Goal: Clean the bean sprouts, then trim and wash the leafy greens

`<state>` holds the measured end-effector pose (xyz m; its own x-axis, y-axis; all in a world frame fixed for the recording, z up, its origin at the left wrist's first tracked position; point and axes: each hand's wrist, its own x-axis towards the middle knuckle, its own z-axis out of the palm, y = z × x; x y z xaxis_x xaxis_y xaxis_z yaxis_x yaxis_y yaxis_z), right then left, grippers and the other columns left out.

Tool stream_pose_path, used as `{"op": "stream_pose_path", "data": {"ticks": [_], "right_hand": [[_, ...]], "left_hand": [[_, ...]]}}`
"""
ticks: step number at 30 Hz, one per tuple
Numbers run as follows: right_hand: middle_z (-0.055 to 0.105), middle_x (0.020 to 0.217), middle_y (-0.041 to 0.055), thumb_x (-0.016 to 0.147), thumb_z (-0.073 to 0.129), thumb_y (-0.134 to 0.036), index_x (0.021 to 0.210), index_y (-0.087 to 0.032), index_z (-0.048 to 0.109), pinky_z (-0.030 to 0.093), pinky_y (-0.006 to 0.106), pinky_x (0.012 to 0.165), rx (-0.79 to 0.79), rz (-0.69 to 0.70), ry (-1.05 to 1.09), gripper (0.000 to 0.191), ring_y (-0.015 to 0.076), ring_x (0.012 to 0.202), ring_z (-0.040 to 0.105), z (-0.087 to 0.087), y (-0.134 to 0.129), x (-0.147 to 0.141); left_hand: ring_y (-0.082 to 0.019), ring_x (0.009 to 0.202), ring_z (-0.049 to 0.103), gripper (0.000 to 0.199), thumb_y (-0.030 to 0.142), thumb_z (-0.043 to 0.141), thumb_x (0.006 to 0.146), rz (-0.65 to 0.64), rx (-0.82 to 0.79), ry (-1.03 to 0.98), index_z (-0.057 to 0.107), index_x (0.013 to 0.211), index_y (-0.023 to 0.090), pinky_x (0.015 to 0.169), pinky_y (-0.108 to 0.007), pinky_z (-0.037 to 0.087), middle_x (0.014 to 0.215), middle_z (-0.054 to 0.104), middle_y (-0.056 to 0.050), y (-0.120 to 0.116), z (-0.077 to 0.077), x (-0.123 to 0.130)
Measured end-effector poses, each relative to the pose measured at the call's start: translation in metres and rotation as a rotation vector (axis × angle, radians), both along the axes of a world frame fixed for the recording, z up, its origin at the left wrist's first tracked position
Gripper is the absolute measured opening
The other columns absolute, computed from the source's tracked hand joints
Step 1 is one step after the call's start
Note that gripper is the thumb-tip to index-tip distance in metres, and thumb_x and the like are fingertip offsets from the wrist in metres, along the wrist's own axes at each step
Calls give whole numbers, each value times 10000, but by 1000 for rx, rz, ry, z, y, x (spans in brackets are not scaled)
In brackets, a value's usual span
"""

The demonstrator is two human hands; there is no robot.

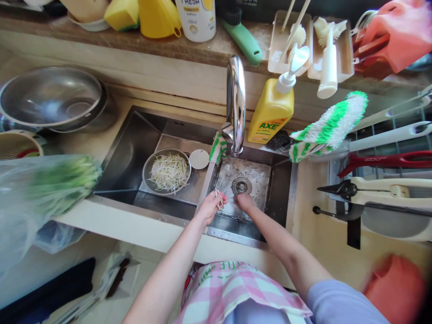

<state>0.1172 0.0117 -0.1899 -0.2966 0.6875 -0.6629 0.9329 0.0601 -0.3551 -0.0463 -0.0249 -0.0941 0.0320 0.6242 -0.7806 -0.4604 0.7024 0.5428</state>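
Note:
My left hand [211, 208] is closed around a few pale bean sprouts [220, 200], over the near end of the divider between two steel basins. In the right basin [278, 189], my right hand [244, 202] is low, just below the round drain [241, 185]; its fingers are hidden, so what it holds cannot be made out. Small bits lie on the wet basin floor. A metal bowl [146, 173] of bean sprouts [169, 172] rests in the left basin, beside a white round disc [199, 159].
A chrome faucet [236, 99] arches behind the basins. Yellow soap bottle [272, 110] and green-white cloth [332, 121] stand behind right. Steel bowls [50, 96] and bagged greens [64, 177] are at left; scissors [381, 189] and other utensils lie right.

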Motion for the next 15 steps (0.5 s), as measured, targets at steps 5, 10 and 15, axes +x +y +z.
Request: {"op": "stream_pose_path", "data": {"ticks": [5, 10, 15], "right_hand": [[602, 1075, 175, 868, 376, -244, 1053, -148, 638, 394, 325, 741, 56, -145, -54, 334, 266, 947, 570, 5, 7, 14], [674, 887, 78, 808, 501, -308, 878, -201, 696, 401, 243, 670, -56, -106, 122, 233, 189, 822, 604, 0, -20, -23], [668, 721, 90, 697, 629, -286, 715, -175, 694, 411, 249, 589, -168, -71, 196, 130, 204, 718, 614, -18, -41, -82]], "left_hand": [[-80, 596, 568, 347, 327, 713, 639, -13, 49, -22, 501, 860, 164, 545, -172, 404, 662, 595, 20, 13, 15, -11], [-85, 600, 575, 326, 283, 709, 645, 45, 117, -43, 514, 876, 162, 560, -180, 415, 662, 597, 20, 30, 35, -21], [-91, 597, 584, 293, 264, 699, 655, 78, 82, -31, 516, 860, 160, 559, -187, 419, 661, 597, 17, 25, 44, -23]]}}
